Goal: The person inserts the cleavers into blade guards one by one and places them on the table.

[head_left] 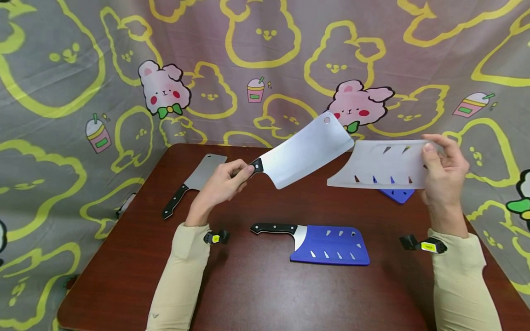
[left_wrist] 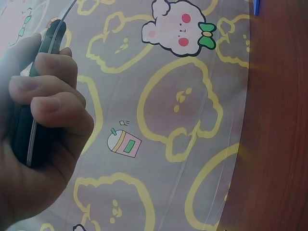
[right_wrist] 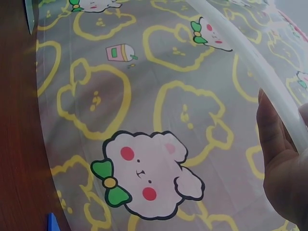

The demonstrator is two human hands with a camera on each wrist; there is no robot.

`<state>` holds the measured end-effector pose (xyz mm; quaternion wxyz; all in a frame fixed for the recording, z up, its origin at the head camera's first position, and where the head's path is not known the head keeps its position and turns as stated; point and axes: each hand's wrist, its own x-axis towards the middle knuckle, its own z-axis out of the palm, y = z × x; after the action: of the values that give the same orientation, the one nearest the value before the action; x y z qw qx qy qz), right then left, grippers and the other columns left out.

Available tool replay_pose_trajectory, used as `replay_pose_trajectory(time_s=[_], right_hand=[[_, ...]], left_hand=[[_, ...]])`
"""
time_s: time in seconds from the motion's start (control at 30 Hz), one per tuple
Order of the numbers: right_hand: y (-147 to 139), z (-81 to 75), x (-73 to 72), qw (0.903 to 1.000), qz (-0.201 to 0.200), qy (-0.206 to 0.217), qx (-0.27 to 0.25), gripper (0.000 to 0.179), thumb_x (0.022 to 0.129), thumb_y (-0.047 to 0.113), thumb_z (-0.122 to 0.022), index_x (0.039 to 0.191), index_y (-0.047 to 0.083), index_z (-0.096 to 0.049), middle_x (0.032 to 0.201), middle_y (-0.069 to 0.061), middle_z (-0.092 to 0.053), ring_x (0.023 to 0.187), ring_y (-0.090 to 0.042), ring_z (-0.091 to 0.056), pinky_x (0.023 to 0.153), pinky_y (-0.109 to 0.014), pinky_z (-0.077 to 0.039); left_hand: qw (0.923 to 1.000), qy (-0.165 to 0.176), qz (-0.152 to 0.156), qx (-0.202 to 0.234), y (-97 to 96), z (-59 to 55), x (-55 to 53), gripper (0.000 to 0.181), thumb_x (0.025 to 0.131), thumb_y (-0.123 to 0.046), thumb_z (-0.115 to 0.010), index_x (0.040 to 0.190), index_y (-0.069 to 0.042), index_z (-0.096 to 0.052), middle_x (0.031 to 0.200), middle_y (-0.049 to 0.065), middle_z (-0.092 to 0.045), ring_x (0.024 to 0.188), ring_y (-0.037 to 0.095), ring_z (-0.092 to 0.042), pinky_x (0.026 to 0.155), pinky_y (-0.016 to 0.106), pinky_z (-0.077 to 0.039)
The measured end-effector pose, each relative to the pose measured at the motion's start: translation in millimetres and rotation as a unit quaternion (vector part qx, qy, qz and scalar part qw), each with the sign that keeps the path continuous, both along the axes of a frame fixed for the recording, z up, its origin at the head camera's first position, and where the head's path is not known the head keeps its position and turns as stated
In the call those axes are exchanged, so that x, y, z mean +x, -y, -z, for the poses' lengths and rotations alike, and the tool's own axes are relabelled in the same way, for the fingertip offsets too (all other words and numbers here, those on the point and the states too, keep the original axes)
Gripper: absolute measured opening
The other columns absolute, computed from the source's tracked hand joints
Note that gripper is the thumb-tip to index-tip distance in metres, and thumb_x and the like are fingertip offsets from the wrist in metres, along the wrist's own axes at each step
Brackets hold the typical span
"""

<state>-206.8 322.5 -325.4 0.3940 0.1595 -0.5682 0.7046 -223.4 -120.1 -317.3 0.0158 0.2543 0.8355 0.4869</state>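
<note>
My left hand (head_left: 227,180) grips the black handle of a cleaver (head_left: 308,149), raised above the table with its bare blade slanting up to the right. In the left wrist view the fingers (left_wrist: 60,108) curl round that handle. To the right, my right hand (head_left: 447,170) pinches the end of a translucent white blade cover (head_left: 372,165) with slots, thumb on its near face. The cover's free end is close to the blade's tip; whether they touch I cannot tell. Seen from the right wrist, the white cover (right_wrist: 255,62) shows edge-on beside the hand.
A cleaver in a blue blade cover (head_left: 331,246) lies at the table's middle. Another bare cleaver (head_left: 203,174) lies at the back left, partly behind the left hand. A blue cover (head_left: 399,195) shows beneath the white one. A patterned curtain (head_left: 265,101) hangs round the brown table (head_left: 256,294).
</note>
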Motion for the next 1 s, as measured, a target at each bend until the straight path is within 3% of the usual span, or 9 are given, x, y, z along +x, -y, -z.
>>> replay_pose_trajectory(time_s=[0.1, 0.3, 0.4, 0.63, 0.8, 1.0], right_hand=[[1, -0.8, -0.3, 1.0, 0.0, -0.004, -0.002, 0.026, 0.094, 0.001, -0.06, 0.114, -0.014, -0.062, 0.047, 0.002, -0.03, 0.04, -0.009, -0.028, 0.041, -0.024, -0.019], [1, -2.3, -0.2, 1.0, 0.001, -0.007, -0.005, 0.026, 0.094, 0.001, -0.06, 0.114, -0.014, -0.062, 0.046, 0.001, -0.03, 0.04, -0.011, -0.031, 0.042, -0.023, -0.022], [2, -2.4, 0.2, 1.0, 0.004, -0.004, -0.002, 0.026, 0.094, 0.001, -0.06, 0.115, -0.013, -0.062, 0.046, 0.001, -0.029, 0.039, -0.01, -0.03, 0.042, -0.023, -0.022], [1, -3.0, 0.4, 0.9995, -0.001, -0.005, -0.031, 0.026, 0.093, 0.0, -0.062, 0.114, -0.014, -0.062, 0.046, -0.001, -0.034, 0.047, -0.012, -0.049, 0.046, -0.021, -0.041], [-1, -4.1, 1.3, 0.9991, 0.009, -0.004, -0.041, 0.026, 0.092, 0.001, -0.062, 0.113, -0.013, -0.063, 0.049, -0.001, -0.033, 0.046, -0.011, -0.045, 0.045, -0.02, -0.037], [-3, -6.6, 0.8, 0.9982, 0.013, -0.021, -0.055, 0.026, 0.091, -0.002, -0.062, 0.112, -0.018, -0.061, 0.055, -0.003, -0.045, 0.051, -0.012, -0.054, 0.048, -0.018, -0.043]], left_hand=[[1.0, 0.0, 0.002, 0.001, 0.5, 2.6, -2.1, 0.026, 0.104, -0.024, -0.05, 0.085, -0.007, -0.055, 0.06, 0.006, -0.046, 0.042, 0.011, -0.036, 0.043, 0.025, -0.031], [1.0, 0.006, 0.0, 0.002, 4.0, 20.4, -16.3, 0.024, 0.104, -0.026, -0.05, 0.087, -0.01, -0.057, 0.06, 0.006, -0.047, 0.041, 0.014, -0.036, 0.042, 0.026, -0.03], [0.9999, 0.005, 0.005, 0.01, 5.3, 23.6, -18.4, 0.025, 0.103, -0.03, -0.051, 0.088, -0.012, -0.058, 0.06, 0.006, -0.047, 0.04, 0.015, -0.037, 0.041, 0.027, -0.031], [0.9995, -0.005, 0.017, 0.028, 5.0, 18.2, -14.6, 0.025, 0.1, -0.036, -0.056, 0.09, -0.014, -0.064, 0.059, 0.008, -0.048, 0.04, 0.016, -0.038, 0.04, 0.028, -0.032], [0.9995, -0.005, 0.021, 0.022, 5.1, 13.6, -9.9, 0.024, 0.098, -0.038, -0.059, 0.097, -0.016, -0.068, 0.059, 0.004, -0.047, 0.043, 0.015, -0.038, 0.041, 0.027, -0.03], [0.9993, -0.009, 0.036, 0.009, 6.3, 8.4, -3.6, 0.022, 0.097, -0.039, -0.061, 0.101, -0.018, -0.069, 0.057, 0.003, -0.045, 0.043, 0.015, -0.037, 0.04, 0.027, -0.028]])
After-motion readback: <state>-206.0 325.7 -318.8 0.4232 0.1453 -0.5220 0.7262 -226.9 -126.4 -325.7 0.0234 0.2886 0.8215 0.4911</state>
